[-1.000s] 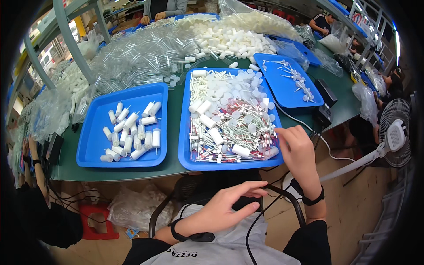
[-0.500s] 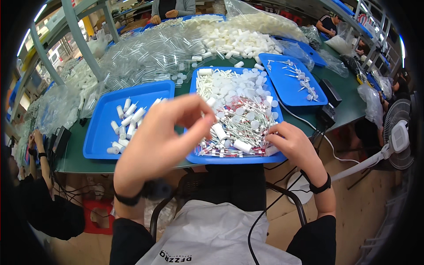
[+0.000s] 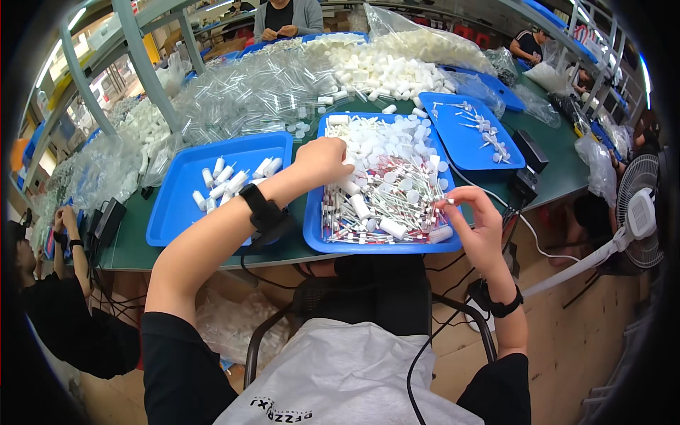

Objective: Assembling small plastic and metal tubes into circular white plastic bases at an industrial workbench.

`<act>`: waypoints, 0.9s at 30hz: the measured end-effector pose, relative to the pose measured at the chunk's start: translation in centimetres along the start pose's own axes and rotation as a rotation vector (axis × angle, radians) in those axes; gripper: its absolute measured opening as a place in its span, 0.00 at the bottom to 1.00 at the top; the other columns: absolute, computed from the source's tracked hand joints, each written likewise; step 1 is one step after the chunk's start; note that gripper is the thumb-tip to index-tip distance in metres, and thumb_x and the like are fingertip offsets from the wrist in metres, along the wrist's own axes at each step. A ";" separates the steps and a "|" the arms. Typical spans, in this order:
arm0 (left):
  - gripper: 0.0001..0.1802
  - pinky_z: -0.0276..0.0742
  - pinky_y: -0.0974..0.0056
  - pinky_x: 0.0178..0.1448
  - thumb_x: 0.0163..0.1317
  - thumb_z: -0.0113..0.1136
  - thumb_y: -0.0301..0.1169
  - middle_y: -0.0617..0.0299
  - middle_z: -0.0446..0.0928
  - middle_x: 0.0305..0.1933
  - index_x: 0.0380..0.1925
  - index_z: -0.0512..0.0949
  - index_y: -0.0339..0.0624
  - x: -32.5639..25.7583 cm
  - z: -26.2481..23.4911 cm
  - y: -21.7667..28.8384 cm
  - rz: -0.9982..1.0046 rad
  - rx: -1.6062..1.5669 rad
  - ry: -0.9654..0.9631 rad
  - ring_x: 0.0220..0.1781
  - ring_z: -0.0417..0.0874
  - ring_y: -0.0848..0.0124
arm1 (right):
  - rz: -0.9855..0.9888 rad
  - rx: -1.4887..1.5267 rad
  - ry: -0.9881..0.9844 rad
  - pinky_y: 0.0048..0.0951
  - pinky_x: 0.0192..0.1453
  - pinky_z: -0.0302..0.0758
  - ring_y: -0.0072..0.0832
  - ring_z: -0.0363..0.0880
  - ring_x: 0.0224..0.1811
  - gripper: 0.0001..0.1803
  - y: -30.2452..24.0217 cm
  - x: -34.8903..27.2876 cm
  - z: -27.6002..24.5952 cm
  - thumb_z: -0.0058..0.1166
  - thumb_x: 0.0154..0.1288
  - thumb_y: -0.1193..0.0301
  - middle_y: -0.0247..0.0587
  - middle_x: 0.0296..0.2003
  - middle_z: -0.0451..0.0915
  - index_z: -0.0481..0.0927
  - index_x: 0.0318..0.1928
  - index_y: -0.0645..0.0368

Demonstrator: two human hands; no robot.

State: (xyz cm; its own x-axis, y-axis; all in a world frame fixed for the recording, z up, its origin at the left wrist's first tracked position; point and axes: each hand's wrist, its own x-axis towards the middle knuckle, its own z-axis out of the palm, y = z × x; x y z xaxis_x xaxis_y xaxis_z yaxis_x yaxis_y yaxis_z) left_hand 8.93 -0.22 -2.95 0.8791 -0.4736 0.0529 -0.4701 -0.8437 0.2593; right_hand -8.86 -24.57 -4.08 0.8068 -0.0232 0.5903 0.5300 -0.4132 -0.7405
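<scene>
Your left hand (image 3: 322, 160) curls over the left side of the smooth blue plastic tray (image 3: 382, 248); whether it grips anything, I cannot tell. Your right hand (image 3: 478, 223) pinches a small white piece (image 3: 450, 201) at the tray's right edge, near thin red-and-white stems (image 3: 407, 202), matte cylinders (image 3: 393, 228) and translucent round caps (image 3: 399, 145).

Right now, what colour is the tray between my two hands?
The tray is blue, and it shows best in the head view.
</scene>
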 end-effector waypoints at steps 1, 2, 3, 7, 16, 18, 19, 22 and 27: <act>0.18 0.77 0.56 0.45 0.50 0.62 0.44 0.49 0.82 0.33 0.34 0.81 0.43 0.1 0.3 -0.1 -0.001 0.000 0.003 0.40 0.83 0.55 | -0.003 0.001 -0.001 0.23 0.45 0.72 0.21 0.77 0.39 0.06 -0.3 -0.2 0.1 0.57 0.61 0.81 0.39 0.36 0.80 0.78 0.39 0.63; 0.18 0.76 0.55 0.44 0.50 0.63 0.44 0.49 0.81 0.34 0.34 0.81 0.43 0.0 0.5 0.0 0.001 -0.014 0.041 0.39 0.83 0.55 | 0.025 0.031 0.047 0.22 0.44 0.72 0.20 0.76 0.39 0.06 -0.7 -0.5 0.0 0.57 0.61 0.81 0.38 0.35 0.80 0.78 0.39 0.63; 0.18 0.76 0.55 0.43 0.51 0.64 0.44 0.50 0.81 0.35 0.34 0.81 0.43 -0.2 0.6 0.0 0.002 -0.028 0.079 0.39 0.82 0.55 | 0.054 0.061 0.093 0.22 0.43 0.72 0.19 0.76 0.39 0.06 -1.1 -0.8 0.0 0.57 0.61 0.81 0.37 0.35 0.79 0.78 0.39 0.63; 0.18 0.75 0.55 0.44 0.51 0.65 0.44 0.50 0.78 0.36 0.34 0.80 0.42 -1.2 -1.3 1.1 0.071 -0.074 0.264 0.40 0.80 0.55 | 0.139 -0.046 0.094 0.22 0.43 0.71 0.20 0.76 0.37 0.09 -2.4 -2.7 -0.3 0.57 0.60 0.81 0.37 0.35 0.79 0.79 0.42 0.63; 0.15 0.73 0.53 0.52 0.48 0.66 0.38 0.47 0.76 0.39 0.33 0.82 0.40 1.1 -0.8 0.6 0.142 0.250 0.159 0.46 0.77 0.51 | 0.088 -0.185 0.028 0.28 0.43 0.72 0.29 0.75 0.37 0.12 -3.6 -3.9 -0.8 0.57 0.58 0.82 0.39 0.35 0.81 0.82 0.43 0.62; 0.16 0.73 0.53 0.52 0.47 0.65 0.36 0.49 0.78 0.37 0.36 0.82 0.41 2.3 0.2 0.4 0.298 0.163 0.236 0.47 0.77 0.51 | 0.077 -0.207 0.015 0.28 0.43 0.72 0.30 0.75 0.37 0.11 -3.7 -3.9 -0.8 0.57 0.57 0.82 0.40 0.34 0.80 0.82 0.42 0.62; 0.16 0.73 0.53 0.52 0.47 0.65 0.36 0.49 0.78 0.37 0.36 0.82 0.41 3.0 0.5 0.3 0.299 0.163 0.237 0.47 0.77 0.51 | 0.065 -0.226 -0.001 0.28 0.43 0.72 0.30 0.75 0.37 0.11 -3.8 -3.9 -0.8 0.58 0.57 0.82 0.40 0.34 0.80 0.82 0.42 0.62; 0.17 0.75 0.53 0.49 0.45 0.65 0.32 0.51 0.79 0.38 0.37 0.80 0.40 4.0 1.3 1.9 0.460 0.088 0.147 0.45 0.79 0.53 | 0.062 -0.230 -0.001 0.28 0.43 0.72 0.31 0.75 0.37 0.11 -3.7 -3.9 -0.8 0.58 0.57 0.82 0.40 0.34 0.80 0.82 0.41 0.62; 0.13 0.75 0.54 0.47 0.43 0.64 0.26 0.51 0.79 0.37 0.33 0.78 0.39 4.7 2.1 2.6 0.410 -0.033 0.092 0.44 0.80 0.53 | 0.034 -0.244 -0.015 0.28 0.43 0.72 0.30 0.75 0.37 0.11 -3.7 -3.7 -0.7 0.57 0.56 0.82 0.40 0.34 0.80 0.82 0.42 0.62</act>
State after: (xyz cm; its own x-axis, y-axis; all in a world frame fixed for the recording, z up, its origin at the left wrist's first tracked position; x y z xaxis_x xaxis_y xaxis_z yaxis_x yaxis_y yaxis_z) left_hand 11.72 -5.15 -4.08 0.6237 -0.7427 0.2436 -0.7811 -0.5807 0.2296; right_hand -14.02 -23.56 -3.32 0.8279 -0.0285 0.5602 0.4248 -0.6203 -0.6594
